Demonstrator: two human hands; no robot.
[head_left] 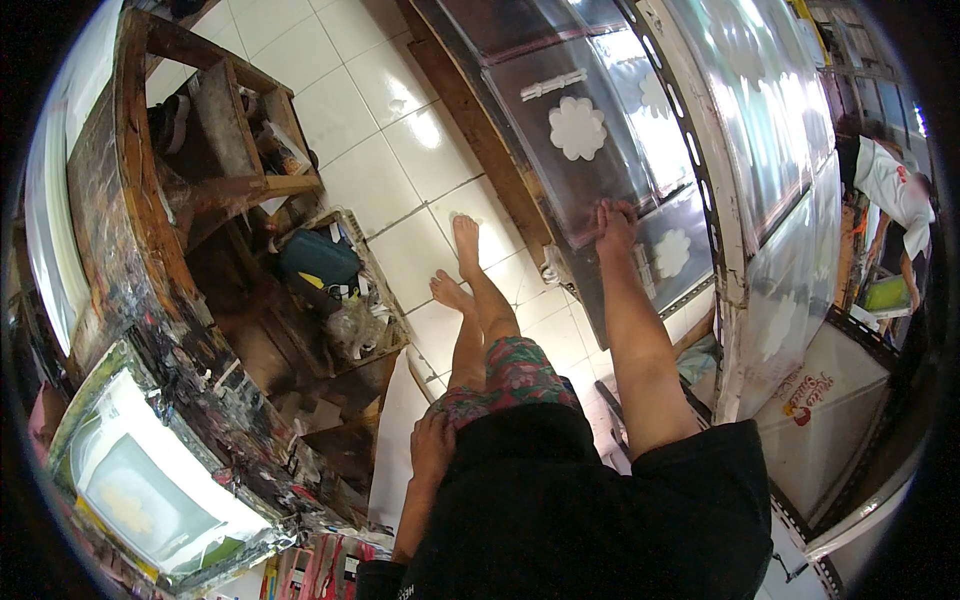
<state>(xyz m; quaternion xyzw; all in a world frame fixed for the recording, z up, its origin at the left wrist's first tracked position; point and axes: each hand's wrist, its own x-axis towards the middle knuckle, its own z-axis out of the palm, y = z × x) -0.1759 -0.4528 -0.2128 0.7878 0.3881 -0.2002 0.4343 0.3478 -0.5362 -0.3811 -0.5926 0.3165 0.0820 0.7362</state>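
My right arm reaches forward to a rack of clear plastic sheets point(545, 140) printed with white scalloped flower shapes. My right hand point(616, 228) is closed at the lower edge of one sheet, its fingers bunched together on the film. Just beyond it is a white flower print point(577, 128), and another flower print point(672, 252) lies nearer, on the sheet below. My left hand point(432, 447) hangs low beside my patterned shorts point(525, 375). Its fingers point forward, loosely stretched, and nothing shows in them. A smooth white panel point(393, 440) stands just left of that hand.
A paint-stained wooden bench point(165, 270) with cluttered shelves runs along my left, a framed screen point(150, 490) on top. A crate point(385, 290) with a dark green object sits under it. More racked plastic sheets point(790, 210) rise on the right. White tiles point(345, 110) cover the floor.
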